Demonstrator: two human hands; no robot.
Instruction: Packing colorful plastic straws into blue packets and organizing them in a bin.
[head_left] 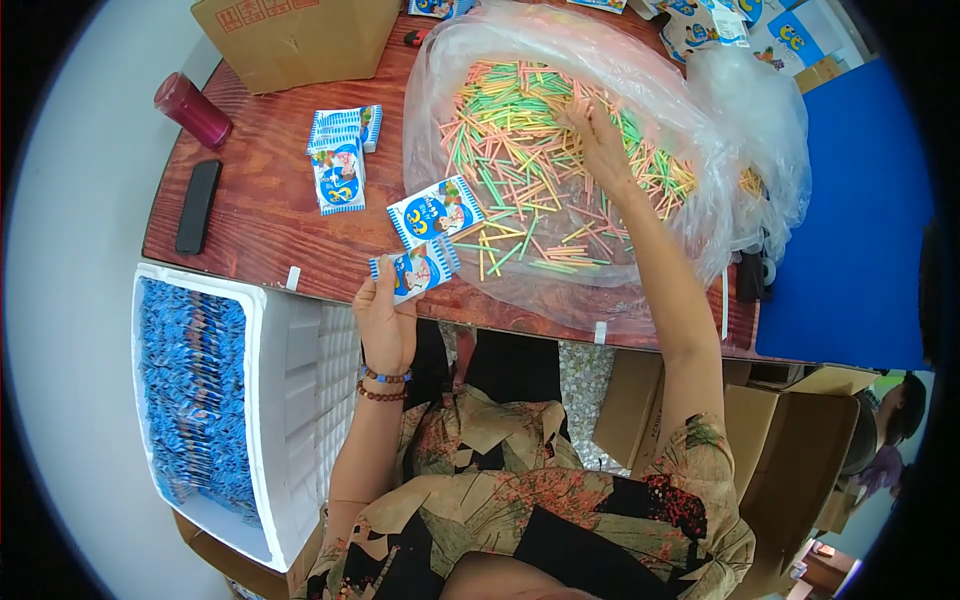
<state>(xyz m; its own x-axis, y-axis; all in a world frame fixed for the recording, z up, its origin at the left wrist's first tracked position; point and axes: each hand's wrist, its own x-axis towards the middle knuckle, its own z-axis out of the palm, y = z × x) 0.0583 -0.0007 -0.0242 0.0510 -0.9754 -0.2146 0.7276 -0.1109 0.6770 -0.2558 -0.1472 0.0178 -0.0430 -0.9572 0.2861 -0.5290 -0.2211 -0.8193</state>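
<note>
My left hand (385, 315) grips a small blue-and-white packet (418, 272) between thumb and fingers, at the table's front edge. Just beyond it lies another blue-and-white packet (436, 212), flat on the table and close to the bag. A large clear plastic bag (560, 290) lies spread on the table, holding a heap of thin pink, yellow and green sticks (510, 135). My right hand (600, 150) reaches into that heap, fingers bent and drawn together on the sticks. What lies between those fingertips is too small to make out.
More packets (340, 170) overlap left of the bag. Behind them stands a cardboard box (300, 40); a red-lidded jar (195, 110) and black phone (198, 207) are at the left. A white foam box (262, 400) full of blue packets stands below. A blue board (840, 220) is at right.
</note>
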